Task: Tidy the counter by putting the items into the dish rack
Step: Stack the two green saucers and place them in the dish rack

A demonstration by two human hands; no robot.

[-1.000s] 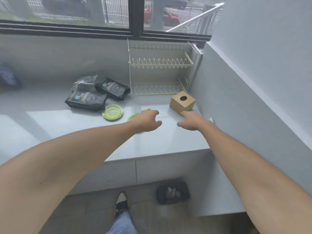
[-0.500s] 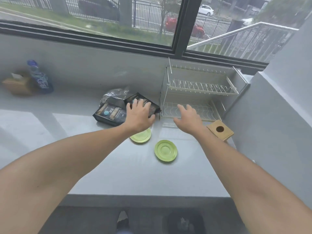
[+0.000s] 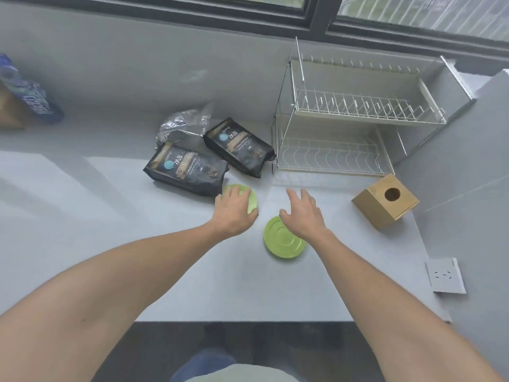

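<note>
Two green saucers lie on the grey counter [image 3: 82,216]. My left hand [image 3: 234,210] hovers over the left saucer [image 3: 252,203] with fingers spread, hiding most of it; whether it touches is unclear. My right hand [image 3: 301,215] is open above the far edge of the right saucer [image 3: 281,239]. Two black pouches, one [image 3: 187,169] to the left and one [image 3: 239,147] further back, lie behind the saucers, with a crumpled silver bag [image 3: 181,125] behind them. The empty two-tier wire dish rack [image 3: 355,117] stands at the back right against the wall.
A wooden box [image 3: 385,202] with a round hole sits right of the saucers, below the rack. A blue-labelled bottle [image 3: 27,95] stands at the far left. A white wall socket [image 3: 444,275] is on the right wall. The counter's front edge runs below my forearms.
The view has tilted down and closer to the counter. Both hands have drawn back from the pouches and the rack to hover over the two green saucers.
</note>
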